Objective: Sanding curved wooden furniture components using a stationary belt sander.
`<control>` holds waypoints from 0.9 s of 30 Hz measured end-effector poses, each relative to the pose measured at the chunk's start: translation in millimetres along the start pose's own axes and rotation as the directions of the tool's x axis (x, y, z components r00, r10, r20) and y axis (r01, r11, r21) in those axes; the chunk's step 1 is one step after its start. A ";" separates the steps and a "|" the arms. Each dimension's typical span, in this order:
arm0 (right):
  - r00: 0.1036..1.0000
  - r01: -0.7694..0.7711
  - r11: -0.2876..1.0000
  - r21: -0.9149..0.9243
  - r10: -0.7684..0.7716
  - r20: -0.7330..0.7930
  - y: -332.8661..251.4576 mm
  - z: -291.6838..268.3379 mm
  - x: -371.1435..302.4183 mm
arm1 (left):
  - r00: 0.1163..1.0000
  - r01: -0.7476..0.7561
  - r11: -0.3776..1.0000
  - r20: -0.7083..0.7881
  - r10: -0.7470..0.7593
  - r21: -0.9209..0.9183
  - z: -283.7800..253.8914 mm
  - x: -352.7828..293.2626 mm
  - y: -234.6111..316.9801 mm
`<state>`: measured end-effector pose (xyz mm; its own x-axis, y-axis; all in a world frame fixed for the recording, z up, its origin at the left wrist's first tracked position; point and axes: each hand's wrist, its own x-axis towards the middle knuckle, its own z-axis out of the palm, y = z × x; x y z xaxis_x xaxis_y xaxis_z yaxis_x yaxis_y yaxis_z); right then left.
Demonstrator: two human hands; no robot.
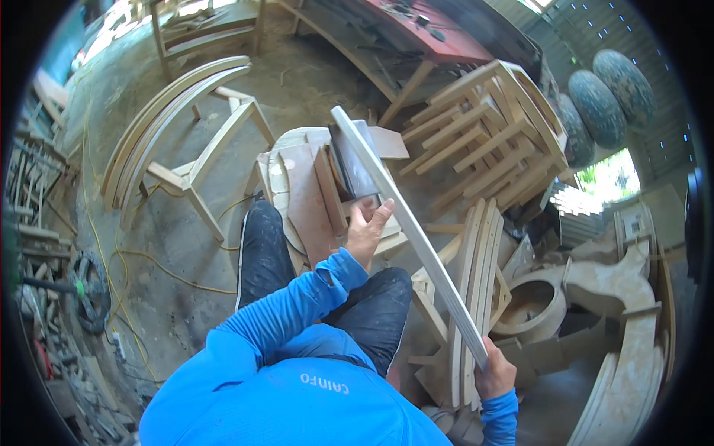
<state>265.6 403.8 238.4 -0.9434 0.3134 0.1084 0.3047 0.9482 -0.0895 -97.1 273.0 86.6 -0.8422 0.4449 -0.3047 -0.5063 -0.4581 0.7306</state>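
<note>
A long, narrow wooden strip (416, 234) slants across in front of me, its far end over a dark-edged, flat grey plate (362, 175). My right hand (494, 369) is wrapped around the strip's near end, low on the right. Farther along, my left hand (366, 232) is closed at the strip's left edge, thumb up against it, right beside the plate; its fingertips are partly hidden. Under and left of the plate stands a wooden bench-like support (299, 197) with upright boards, between my knees.
A curved wooden frame with legs (216, 141) stands on the left. Slatted wooden frames (491, 134) are stacked at the right. Several curved wooden pieces (472, 290) lean beside my right arm. A yellow cord (160, 271) runs over the floor. A red-topped table (439, 33) stands behind.
</note>
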 end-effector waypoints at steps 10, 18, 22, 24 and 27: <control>0.918 0.031 0.995 0.092 0.009 -0.397 -26.9 31.0 9.1 | 0.832 -0.240 0.961 0.481 0.275 -0.133 169.4 -94.9 114.8; 0.524 0.374 0.909 -0.184 -0.371 -0.767 -43.4 -53.1 19.0 | 0.102 -0.989 0.132 0.949 0.298 0.065 211.9 -118.3 178.8; 0.517 0.113 0.896 -0.429 -0.421 -0.745 -38.4 -79.0 4.7 | 0.172 -0.984 -0.017 0.931 -0.321 0.176 156.0 -115.9 139.9; 0.867 0.014 0.888 -0.459 -0.240 -0.437 -29.6 -80.1 2.8 | 0.143 -0.989 -0.096 0.868 -0.476 0.110 128.0 -100.7 102.6; 0.999 -0.053 0.995 -0.088 0.052 -0.012 21.6 -10.5 -39.3 | 0.016 -0.998 -0.052 0.808 -0.589 -0.018 103.6 -85.7 67.6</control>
<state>310.7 412.5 242.6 -0.9246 0.3631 0.1152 0.3647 0.9311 -0.0082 -39.9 283.7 225.4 0.4342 0.8989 0.0587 0.8641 -0.4340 0.2550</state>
